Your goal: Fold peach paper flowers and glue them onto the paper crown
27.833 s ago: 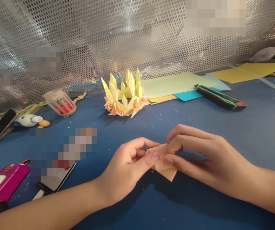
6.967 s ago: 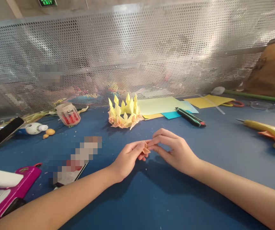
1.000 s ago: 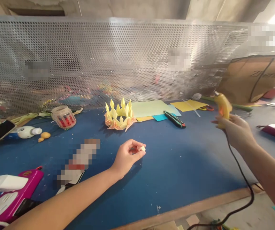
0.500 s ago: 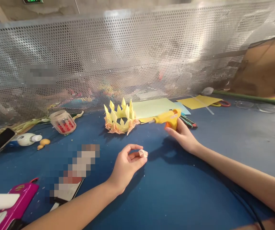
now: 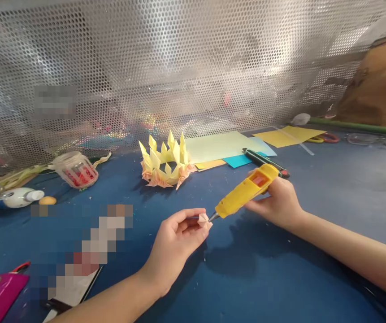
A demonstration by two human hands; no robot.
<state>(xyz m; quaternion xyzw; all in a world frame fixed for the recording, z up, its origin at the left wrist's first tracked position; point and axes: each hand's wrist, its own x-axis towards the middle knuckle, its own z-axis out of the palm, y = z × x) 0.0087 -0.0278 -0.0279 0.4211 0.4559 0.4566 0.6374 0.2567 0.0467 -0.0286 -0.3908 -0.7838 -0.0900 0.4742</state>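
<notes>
Between the thumb and fingers of my left hand (image 5: 179, 242) is a small folded pale pink paper piece (image 5: 203, 220). My right hand (image 5: 278, 202) grips a yellow hot glue gun (image 5: 238, 195), tilted down to the left. Its metal nozzle meets the paper piece or sits right against it; I cannot tell whether glue is coming out. Beyond both hands, a yellow folded-paper crown (image 5: 164, 163) with pointed tips and pinkish folded pieces around its base stands upright on the blue table (image 5: 246, 287).
Paper sheets (image 5: 213, 146), a dark green cutter-like tool (image 5: 263, 161) and a yellow sheet (image 5: 290, 136) lie behind my right hand. At left are a jar with red contents (image 5: 78, 170), a white bottle (image 5: 16, 197) and a magenta object (image 5: 2, 296). A perforated metal screen (image 5: 179, 67) borders the back.
My right hand has turned the glue gun and lowered it leftward, bringing its nozzle to the paper piece. My left hand still holds that piece. The view has tilted down slightly.
</notes>
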